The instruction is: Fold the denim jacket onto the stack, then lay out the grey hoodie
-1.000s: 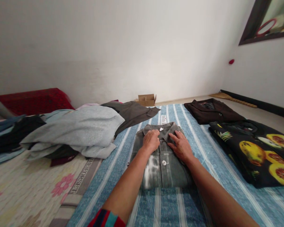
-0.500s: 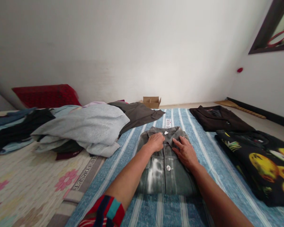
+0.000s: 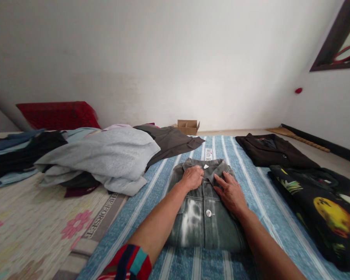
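Observation:
A grey-green denim jacket [image 3: 218, 229] with a pale bleached patch lies folded in front of me, its collar away from me. Its front is upward, showing a metal button and a small white label inside the neck. At the left side of the collar my left hand [image 3: 193, 177] has its fingers curled, closed on the collar's edge; the fingertips are partly hidden. My right hand [image 3: 231, 191] rests on the collar's right side, fingers stretched out and somewhat apart, touching the cloth.
Under the jacket is a blue striped sheet [image 3: 147, 202]. To the left, a grey garment [image 3: 105, 151] tops a loose clothes heap beside a floral mat [image 3: 46, 221]. Folded on the right are a dark brown garment [image 3: 275, 149] and a black fruit-print garment [image 3: 312, 190]. A cardboard box [image 3: 188, 126] stands by the wall.
The view has shifted slightly, so the jacket and both hands appear a little lower. Both hands stay at the collar, with almost no change in their hold.

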### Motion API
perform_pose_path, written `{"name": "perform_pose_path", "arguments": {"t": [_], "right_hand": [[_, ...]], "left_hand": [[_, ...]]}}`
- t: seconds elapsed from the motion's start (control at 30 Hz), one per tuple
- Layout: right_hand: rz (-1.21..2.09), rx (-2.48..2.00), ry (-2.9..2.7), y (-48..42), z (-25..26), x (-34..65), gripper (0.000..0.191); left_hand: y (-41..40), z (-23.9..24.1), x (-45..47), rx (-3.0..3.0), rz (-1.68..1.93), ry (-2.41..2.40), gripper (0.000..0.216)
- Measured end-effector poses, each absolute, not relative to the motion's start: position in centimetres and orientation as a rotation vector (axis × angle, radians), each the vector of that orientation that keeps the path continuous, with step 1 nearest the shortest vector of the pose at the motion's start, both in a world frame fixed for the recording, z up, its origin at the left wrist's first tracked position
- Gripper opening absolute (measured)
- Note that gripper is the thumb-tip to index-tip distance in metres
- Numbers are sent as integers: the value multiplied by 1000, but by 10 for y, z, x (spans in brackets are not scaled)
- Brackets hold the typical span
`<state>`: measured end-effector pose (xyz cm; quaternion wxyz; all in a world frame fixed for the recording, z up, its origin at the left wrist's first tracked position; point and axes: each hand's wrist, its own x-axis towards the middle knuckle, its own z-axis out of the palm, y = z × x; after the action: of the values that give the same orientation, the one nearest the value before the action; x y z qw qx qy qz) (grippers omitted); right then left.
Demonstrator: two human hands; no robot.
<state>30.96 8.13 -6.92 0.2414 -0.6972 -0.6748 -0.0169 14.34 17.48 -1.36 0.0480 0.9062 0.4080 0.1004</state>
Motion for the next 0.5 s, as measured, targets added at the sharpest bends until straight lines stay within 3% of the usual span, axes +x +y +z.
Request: {"name": "perform_pose_path", "arguments": {"t": [0.5], "right_hand": [[-55,-1915,-1879,81,-70,310,45]], "left_hand": [[175,-26,144,2697,480,1230,21]]}}
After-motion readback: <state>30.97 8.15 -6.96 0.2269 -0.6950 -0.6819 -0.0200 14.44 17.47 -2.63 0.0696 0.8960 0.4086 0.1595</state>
